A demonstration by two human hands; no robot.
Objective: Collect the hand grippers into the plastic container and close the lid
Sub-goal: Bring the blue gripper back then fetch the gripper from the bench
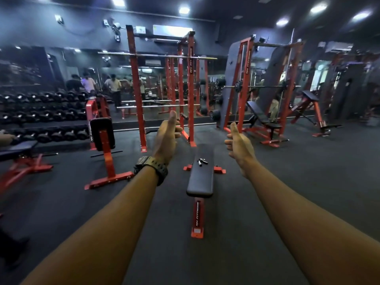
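Small black hand grippers (202, 162) lie on the far half of a flat black bench (200, 182) with red legs, straight ahead on the dark gym floor. I hold both arms stretched out in front of me, well above the bench. My left hand (167, 136), with a watch on its wrist, has its thumb up and its fingers curled, holding nothing. My right hand (239, 146) has the same pose on the other side of the bench and holds nothing. No plastic container is in view.
A red squat rack (162, 89) stands behind the bench, a red Smith machine with an incline bench (261, 120) to the right. A padded red stand (103, 145) and a dumbbell rack (43, 116) are at left. People show in the far mirror.
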